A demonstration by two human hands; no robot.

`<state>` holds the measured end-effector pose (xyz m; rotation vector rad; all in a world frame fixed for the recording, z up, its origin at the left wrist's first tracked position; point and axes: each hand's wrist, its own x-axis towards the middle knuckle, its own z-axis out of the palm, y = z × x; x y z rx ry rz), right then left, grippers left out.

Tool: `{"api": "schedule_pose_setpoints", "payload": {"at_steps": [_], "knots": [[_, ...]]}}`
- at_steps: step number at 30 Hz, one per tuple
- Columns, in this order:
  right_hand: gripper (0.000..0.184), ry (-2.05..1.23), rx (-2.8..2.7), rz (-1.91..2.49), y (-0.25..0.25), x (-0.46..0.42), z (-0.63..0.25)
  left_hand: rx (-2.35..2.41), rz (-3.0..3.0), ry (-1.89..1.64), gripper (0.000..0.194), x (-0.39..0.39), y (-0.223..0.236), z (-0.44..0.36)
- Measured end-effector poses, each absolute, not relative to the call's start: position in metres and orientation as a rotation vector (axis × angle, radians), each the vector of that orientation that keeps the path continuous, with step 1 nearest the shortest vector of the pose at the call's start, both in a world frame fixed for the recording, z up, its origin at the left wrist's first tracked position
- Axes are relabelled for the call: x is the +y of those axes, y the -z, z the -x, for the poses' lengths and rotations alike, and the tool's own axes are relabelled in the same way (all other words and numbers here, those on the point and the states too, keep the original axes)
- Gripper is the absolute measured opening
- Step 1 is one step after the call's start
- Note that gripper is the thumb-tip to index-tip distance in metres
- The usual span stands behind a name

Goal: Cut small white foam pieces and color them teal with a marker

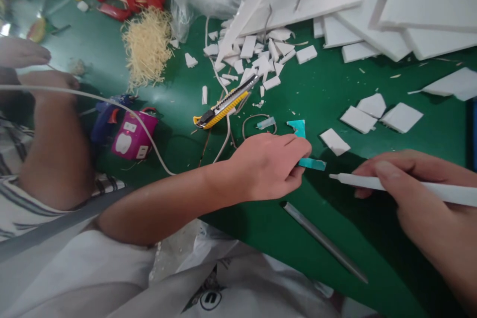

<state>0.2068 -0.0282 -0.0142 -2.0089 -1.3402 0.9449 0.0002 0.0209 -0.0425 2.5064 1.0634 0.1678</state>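
Observation:
My left hand (270,166) rests on the green table (320,89) with its fingers pinched on a small teal strip (312,163). A second teal piece (297,127) lies just above the knuckles. My right hand (421,194) comes in from the right, closed around a white pen-like stick (395,186) whose tip points left toward the teal strip, a short gap away. A yellow and black utility knife (225,105) lies on the table above my left forearm.
White foam scraps (257,54) and large foam sheets (395,5) fill the back. Small foam squares (372,114) lie right of centre. A grey rod (324,241) lies below my hands. A magenta power strip (134,136), glue gun, straw pile (147,44) and another person's arm (52,149) are at left.

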Motion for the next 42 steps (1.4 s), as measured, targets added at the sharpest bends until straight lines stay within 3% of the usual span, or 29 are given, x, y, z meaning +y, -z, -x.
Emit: {"api": "schedule_pose_setpoints", "payload": {"at_steps": [8,29,42], "knots": [[0.014,-0.97,-1.261,1.974,0.0125,-0.0273,-0.2041,1.055,-2.501,-0.227,0.011,0.0203,0.044,-0.0003],[0.019,-0.947,-1.325,1.936,0.0167,-0.0295,-0.2098,1.058,-2.512,-0.195,0.011,0.0209,0.0437,-0.0005],[0.01,-0.993,-1.302,1.941,0.0157,-0.0293,-0.2021,1.069,-2.506,-0.194,0.011,0.0202,0.0441,-0.001]]}}
